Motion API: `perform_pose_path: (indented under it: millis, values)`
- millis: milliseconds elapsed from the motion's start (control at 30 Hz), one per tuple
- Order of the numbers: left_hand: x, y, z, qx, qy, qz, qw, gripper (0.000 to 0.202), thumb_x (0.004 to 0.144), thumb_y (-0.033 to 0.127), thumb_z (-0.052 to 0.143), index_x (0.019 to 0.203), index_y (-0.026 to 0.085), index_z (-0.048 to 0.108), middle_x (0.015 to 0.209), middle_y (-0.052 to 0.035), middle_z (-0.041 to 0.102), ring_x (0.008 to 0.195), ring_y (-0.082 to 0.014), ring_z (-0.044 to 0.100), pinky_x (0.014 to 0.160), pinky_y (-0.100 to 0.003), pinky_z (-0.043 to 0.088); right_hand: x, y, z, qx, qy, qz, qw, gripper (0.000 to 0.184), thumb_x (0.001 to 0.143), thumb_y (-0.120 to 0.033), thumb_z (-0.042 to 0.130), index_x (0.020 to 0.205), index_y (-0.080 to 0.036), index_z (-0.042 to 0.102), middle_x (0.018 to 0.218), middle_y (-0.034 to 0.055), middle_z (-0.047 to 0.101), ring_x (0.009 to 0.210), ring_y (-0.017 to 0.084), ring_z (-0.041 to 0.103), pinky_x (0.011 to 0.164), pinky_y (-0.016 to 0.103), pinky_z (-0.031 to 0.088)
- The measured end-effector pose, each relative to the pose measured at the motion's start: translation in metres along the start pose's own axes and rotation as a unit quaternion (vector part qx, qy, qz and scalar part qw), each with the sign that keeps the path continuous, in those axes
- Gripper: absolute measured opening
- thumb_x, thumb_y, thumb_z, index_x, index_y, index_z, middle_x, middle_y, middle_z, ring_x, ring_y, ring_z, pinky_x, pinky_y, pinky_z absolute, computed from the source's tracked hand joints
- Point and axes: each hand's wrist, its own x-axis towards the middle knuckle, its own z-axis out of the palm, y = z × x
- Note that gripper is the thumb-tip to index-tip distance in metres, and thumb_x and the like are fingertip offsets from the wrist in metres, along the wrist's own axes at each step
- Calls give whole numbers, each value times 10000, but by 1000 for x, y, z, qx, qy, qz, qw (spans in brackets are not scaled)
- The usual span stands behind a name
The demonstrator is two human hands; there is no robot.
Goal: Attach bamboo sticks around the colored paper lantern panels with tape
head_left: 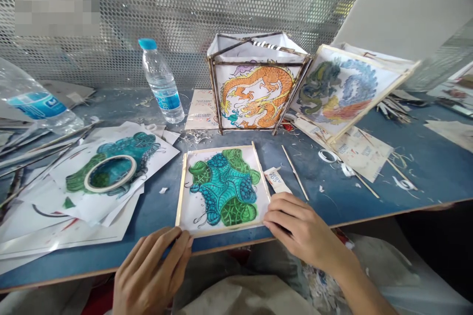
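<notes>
Framed drawing (225, 188), near corners between both hands (153, 268)

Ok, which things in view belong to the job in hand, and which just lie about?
Job, it seems:
blue-green drawing
stick frame
left hand, right hand, at frame's near corners

Lying about, apparently:
blue-capped water bottle
second water bottle
dragon box
tape roll, loose stick, perhaps supplies

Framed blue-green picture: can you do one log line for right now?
left hand: at near-left corner | right hand: at near-right corner | framed picture: on blue table | tape roll: on papers, left
</notes>
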Motion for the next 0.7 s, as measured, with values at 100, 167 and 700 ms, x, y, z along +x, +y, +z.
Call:
perform_pose_path:
  millis: [100, 167, 700]
  values:
    - [-10, -10, -9, 44, -41, 90, 994, 178, 938, 90, 684, 1101, 131, 744, 1072, -114, 778, 966, -269, 715, 909, -417, 504, 0, -5, -2, -33, -7, 7, 999, 126, 1026, -115, 567, 994, -173, 673, 963, 44, 669, 989, 203, 584, 898, 386, 503]
    - [-14, -7, -15, 66, -36, 96, 993, 253, 915, 138, 735, 1168, 129, 744, 1108, -113, 787, 958, -262, 725, 953, -406, 503, 1, -8, -3, -39, -18, 14, 999, 137, 1033, -121, 557, 994, -175, 677, 963, 44, 667, 981, 202, 589, 882, 387, 505]
    - [11, 72, 37, 15, -31, -4, 999, 538, 973, 380, 594, 1408, 62, 616, 1479, -124, 630, 1384, -252, 581, 1325, -362, 202, -3, -20, -1, -54, 13, 49, 997, 216, 1046, -134, 512, 968, -204, 701, 964, 47, 697, 1010, 205, 660, 889, 372, 578]
